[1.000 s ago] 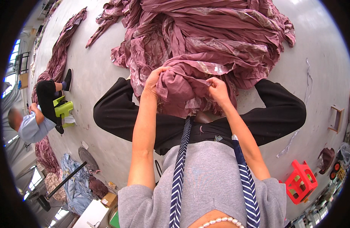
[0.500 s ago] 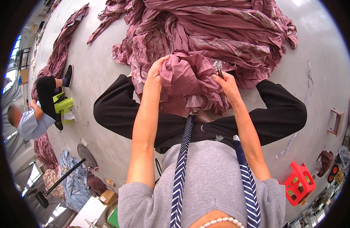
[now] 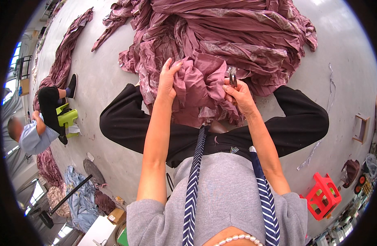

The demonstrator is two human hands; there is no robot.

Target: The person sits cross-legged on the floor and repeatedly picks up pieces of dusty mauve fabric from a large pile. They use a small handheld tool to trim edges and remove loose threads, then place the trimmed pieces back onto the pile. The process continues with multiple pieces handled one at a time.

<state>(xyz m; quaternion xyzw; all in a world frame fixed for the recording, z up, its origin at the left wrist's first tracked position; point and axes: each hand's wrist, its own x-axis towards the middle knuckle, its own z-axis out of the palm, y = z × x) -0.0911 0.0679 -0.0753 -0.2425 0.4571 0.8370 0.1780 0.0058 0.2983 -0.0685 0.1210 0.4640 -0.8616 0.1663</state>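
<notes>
Mauve fabric (image 3: 202,76) was bunched up btwn. the sitter's hands, approx. 12 o'clock from the lap, w/ a big heap of matching cloth (image 3: 237,37) just beyond, also at 12. Left hand (image 3: 167,84) was at abt. 10:30, right by the bunch's edge, thumb & a finger raised; couldn't tell if any cloth was pinched in it. Right hand (image 3: 241,97), abt. 1:30, was closed round small dark snips (image 3: 233,80), tips pointing twd. 12, just beside the bunch. Hands were apart, not touching each other. Black-trousered legs (image 3: 297,117) were bent & spread to either side. Co-worker in lt. blue (image 3: 35,137) sat at 9 o'clock by a green stool (image 3: 68,118), nr. another mauve length (image 3: 65,57) on the floor twd. 10. Red stool (image 3: 319,184) stood at 4, sm. wooden frame (image 3: 366,130) at 3, blue cloth (image 3: 80,213) piled at 8.
</notes>
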